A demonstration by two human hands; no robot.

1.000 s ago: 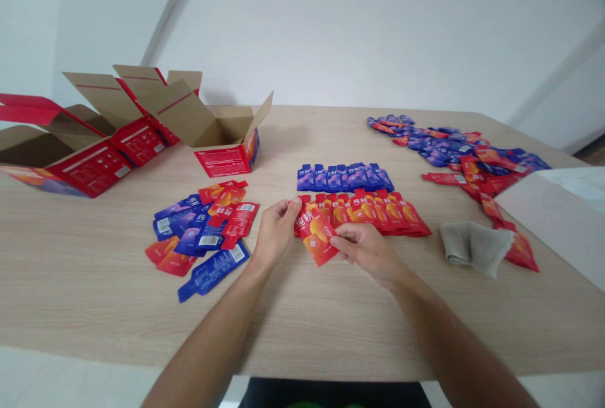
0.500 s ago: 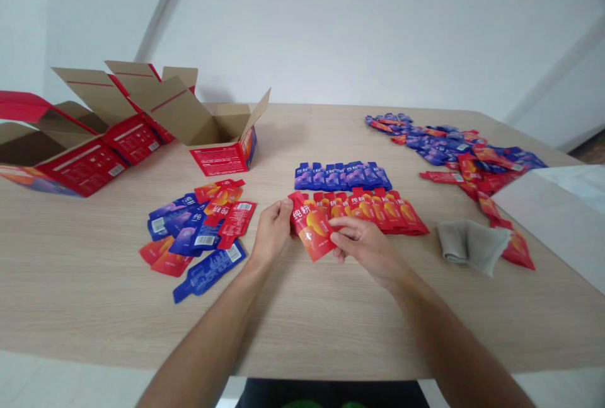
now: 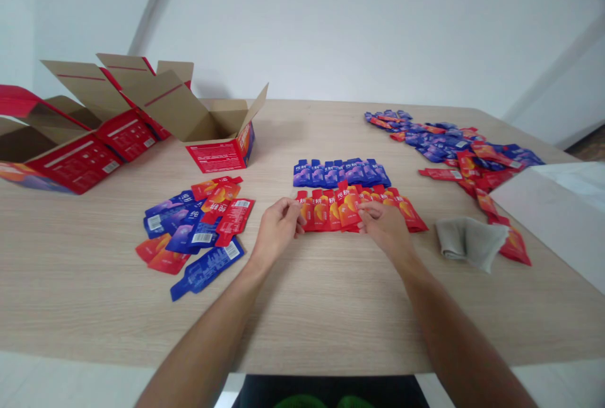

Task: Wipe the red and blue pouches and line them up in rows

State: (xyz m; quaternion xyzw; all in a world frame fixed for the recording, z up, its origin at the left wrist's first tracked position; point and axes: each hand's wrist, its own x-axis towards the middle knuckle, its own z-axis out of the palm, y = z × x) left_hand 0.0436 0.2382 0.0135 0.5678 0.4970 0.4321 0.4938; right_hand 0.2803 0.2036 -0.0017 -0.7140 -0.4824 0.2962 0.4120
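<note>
A row of overlapping red sachets (image 3: 401, 209) lies flat at the middle of the wooden table (image 3: 307, 307). A row of blue sachets (image 3: 340, 173) lies just behind it. My left hand (image 3: 278, 229) has curled fingers pinching the left end of the red row. My right hand (image 3: 386, 225) pinches one red sachet (image 3: 348, 201) that lies on top of the red row near its middle.
A loose heap of red and blue sachets (image 3: 196, 231) lies left of my hands, and a bigger heap (image 3: 454, 146) sits at the far right. Open red cardboard boxes (image 3: 222, 143) stand at the back left. A grey cloth (image 3: 467, 241) and a white sheet (image 3: 558, 219) are on the right.
The red sachet held up between both hands has gone down onto the red row. Both hands moved forward and down to the row.
</note>
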